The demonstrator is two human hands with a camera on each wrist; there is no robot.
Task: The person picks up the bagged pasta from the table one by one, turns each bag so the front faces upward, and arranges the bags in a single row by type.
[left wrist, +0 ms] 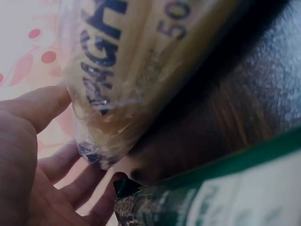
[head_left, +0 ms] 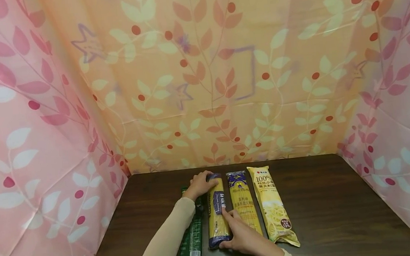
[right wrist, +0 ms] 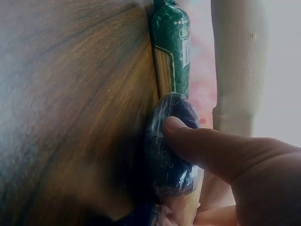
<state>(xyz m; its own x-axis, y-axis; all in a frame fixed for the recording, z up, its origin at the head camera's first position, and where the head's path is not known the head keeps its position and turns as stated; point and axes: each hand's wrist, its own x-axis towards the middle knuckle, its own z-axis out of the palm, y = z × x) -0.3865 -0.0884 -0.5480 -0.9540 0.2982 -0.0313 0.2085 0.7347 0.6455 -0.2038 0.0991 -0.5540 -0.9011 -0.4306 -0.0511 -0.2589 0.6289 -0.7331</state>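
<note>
A yellow spaghetti pack (head_left: pixel 217 223) with dark blue ends lies lengthwise on the table between my hands. My left hand (head_left: pixel 199 185) holds its far end; in the left wrist view, the thumb touches one side of the clear wrapper (left wrist: pixel 117 89), with the fingers by the tip. At the near end, my right hand (head_left: pixel 240 233) grips the pack, its thumb (right wrist: pixel 188 136) pressed on the dark blue end in the right wrist view. A green pack (head_left: pixel 192 241) lies just left of it, partly hidden by my left forearm.
To the right lie a yellow pasta pack (head_left: pixel 242 193) with a blue top, partly covered by my right hand, and a pale yellow pasta bag (head_left: pixel 272 203), slightly slanted. The dark wooden table (head_left: pixel 334 206) ends at patterned cloth (head_left: pixel 201 84) behind and on both sides.
</note>
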